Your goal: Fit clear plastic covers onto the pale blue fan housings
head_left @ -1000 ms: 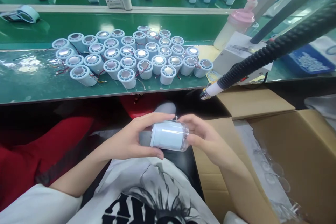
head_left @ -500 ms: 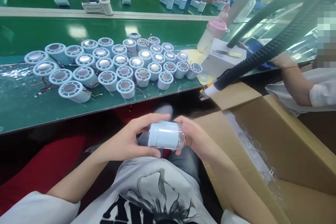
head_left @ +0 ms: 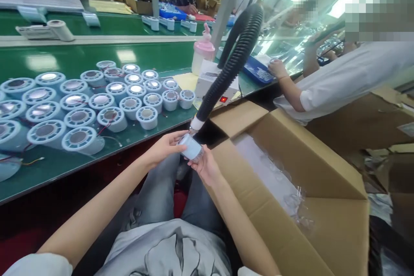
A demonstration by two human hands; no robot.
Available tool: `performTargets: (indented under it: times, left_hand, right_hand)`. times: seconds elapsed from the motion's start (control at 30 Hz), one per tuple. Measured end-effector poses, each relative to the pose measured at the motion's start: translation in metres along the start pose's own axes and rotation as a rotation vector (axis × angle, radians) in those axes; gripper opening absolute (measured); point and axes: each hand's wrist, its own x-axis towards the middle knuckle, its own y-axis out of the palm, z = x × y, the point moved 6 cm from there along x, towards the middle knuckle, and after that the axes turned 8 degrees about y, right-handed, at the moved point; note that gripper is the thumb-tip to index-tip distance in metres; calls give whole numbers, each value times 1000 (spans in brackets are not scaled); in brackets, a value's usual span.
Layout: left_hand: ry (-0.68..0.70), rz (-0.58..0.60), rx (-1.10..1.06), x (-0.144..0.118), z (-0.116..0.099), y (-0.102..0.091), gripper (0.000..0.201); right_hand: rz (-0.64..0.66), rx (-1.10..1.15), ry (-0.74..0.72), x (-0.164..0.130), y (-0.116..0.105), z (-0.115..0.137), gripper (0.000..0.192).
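Between my two hands is a light-blue cylinder in clear plastic (head_left: pixel 192 148), tilted under the tip of a black corrugated hose (head_left: pixel 223 71). My left hand (head_left: pixel 170 145) closes round its upper left end. On its lower right end, where clear film sticks out, the fingers of my right hand (head_left: pixel 205 166) are pressed. The hose's white nozzle (head_left: pixel 196 125) sits right at the cylinder's upper edge; whether they touch I cannot tell. Many similar light-blue cylinders (head_left: pixel 147 117) with round slotted tops and thin wires stand on the green bench (head_left: pixel 129 138) to the left.
An open cardboard box (head_left: pixel 258 207) with clear plastic pieces stands at my right. Behind the nozzle are a white box with a red light (head_left: pixel 207 79) and a pink-lidded bottle (head_left: pixel 203 51). A co-worker's hand (head_left: pixel 278 69) is by a blue tray (head_left: pixel 258 71). More people work across the belt.
Both hands have carried the cylinder forward, from above my lap up to the hose nozzle, and tilted it. My view has turned right. A red light now shows on the white box.
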Motion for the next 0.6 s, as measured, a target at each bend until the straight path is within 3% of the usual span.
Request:
performTargets:
  times: [0.17,0.37,0.47,0.6]
  left_hand:
    - [-54,-7,84,19,-1,-2,60]
    - [-82,-6,128,21,-3,-2,62]
    - [-80,13,124,8,-2,-3,65]
    - [-14,93,99,-30,-7,-1,65]
  right_hand:
    - [52,102,49,22,-8,5,39]
    - [61,117,61,21,-12,9,35]
    - [72,57,88,11,-9,9,28]
    - [141,-54,179,-14,4,3,22]
